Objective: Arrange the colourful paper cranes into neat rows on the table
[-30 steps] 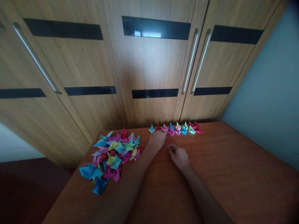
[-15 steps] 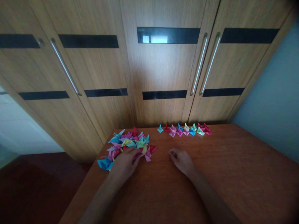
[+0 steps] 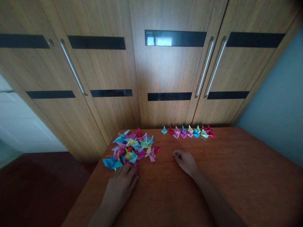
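A heap of colourful origami cranes [image 3: 132, 145] lies on the left part of the table, in pink, blue, yellow, green and red. At the heap's near edge is my left hand [image 3: 120, 183], its fingers and thumb closing around a magenta origami crane [image 3: 135, 172] that they partly hide. My right hand [image 3: 186, 162] rests on the tabletop to the right of the heap, fingers curled in, with nothing visible in them. Beyond it, origami cranes [image 3: 189, 132] stand in two close rows along the back edge, with a light blue one [image 3: 164, 130] at the left end.
The brown wooden table [image 3: 227, 176] stands against a wardrobe [image 3: 165, 110] with long metal handles [image 3: 73, 67]. A blue-grey wall [image 3: 279, 94] rises on the right. To the left are a white panel [image 3: 28, 132] and a dark red floor [image 3: 40, 186].
My left hand has moved from the heap's right middle toward me, down to its near edge, uncovering more cranes. My right hand stays in place. The view has shifted slightly.
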The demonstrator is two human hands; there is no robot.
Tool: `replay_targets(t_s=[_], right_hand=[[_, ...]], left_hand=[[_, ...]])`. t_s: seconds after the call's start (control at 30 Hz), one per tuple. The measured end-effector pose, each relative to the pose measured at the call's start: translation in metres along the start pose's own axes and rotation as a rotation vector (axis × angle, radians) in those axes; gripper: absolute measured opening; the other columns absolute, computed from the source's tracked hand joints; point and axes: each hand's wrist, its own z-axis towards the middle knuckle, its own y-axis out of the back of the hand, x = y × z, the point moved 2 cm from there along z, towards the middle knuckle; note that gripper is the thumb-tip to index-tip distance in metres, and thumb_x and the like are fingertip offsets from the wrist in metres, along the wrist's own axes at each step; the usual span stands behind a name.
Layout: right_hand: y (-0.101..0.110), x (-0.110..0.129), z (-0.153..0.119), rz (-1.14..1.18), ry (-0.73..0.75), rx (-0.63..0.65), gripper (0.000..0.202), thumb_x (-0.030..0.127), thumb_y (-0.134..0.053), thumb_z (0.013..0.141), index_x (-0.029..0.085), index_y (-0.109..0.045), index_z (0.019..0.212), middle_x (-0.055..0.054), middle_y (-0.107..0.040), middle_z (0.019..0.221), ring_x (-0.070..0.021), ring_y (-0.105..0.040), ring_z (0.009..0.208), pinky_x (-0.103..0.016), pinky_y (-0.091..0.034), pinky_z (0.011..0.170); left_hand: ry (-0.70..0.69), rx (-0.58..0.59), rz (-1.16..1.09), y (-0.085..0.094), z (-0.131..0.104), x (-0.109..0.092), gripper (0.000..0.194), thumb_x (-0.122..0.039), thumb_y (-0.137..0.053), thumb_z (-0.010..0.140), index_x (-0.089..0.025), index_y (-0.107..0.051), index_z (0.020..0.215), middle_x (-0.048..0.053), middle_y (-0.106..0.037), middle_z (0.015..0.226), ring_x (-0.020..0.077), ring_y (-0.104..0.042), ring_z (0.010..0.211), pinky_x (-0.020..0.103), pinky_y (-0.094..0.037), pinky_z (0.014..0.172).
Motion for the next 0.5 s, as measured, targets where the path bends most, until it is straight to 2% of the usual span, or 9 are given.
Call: replay_targets(t_s=[0.2, 0.37, 0.5], right_hand=[[0.000, -0.001, 0.000, 0.007, 0.003, 0.006, 0.022, 0.026, -0.045, 0.083, 0.024, -0.066, 0.083, -0.001, -0.066, 0.075, -0.0150, -0.059, 0.068, -0.024, -0.039, 0.064], [-0.002, -0.003, 0.000, 0.034, -0.014, 0.005, 0.021, 0.026, -0.045, 0.082, 0.024, -0.067, 0.085, -0.001, -0.067, 0.076, -0.0158, -0.059, 0.069, -0.024, -0.040, 0.065], [-0.002, -0.003, 0.001, 0.034, -0.002, -0.004, 0.022, 0.025, -0.046, 0.082, 0.024, -0.067, 0.085, -0.001, -0.067, 0.077, -0.0157, -0.059, 0.069, -0.024, -0.039, 0.064]], left_hand=[[-0.068, -0.021, 0.002, 0.004, 0.013, -0.019, 0.022, -0.022, -0.044, 0.088, -0.024, -0.062, 0.101, 0.006, -0.060, 0.103, 0.0224, -0.058, 0.091, 0.036, -0.045, 0.082], [-0.145, 0.006, -0.040, 0.002, 0.043, -0.051, 0.026, -0.022, -0.051, 0.085, -0.023, -0.058, 0.110, 0.008, -0.059, 0.107, 0.0240, -0.057, 0.098, 0.036, -0.045, 0.085], [-0.169, 0.049, 0.003, -0.007, 0.063, -0.064, 0.025, -0.021, -0.052, 0.084, -0.020, -0.058, 0.108, 0.011, -0.060, 0.108, 0.0259, -0.058, 0.098, 0.039, -0.047, 0.084]])
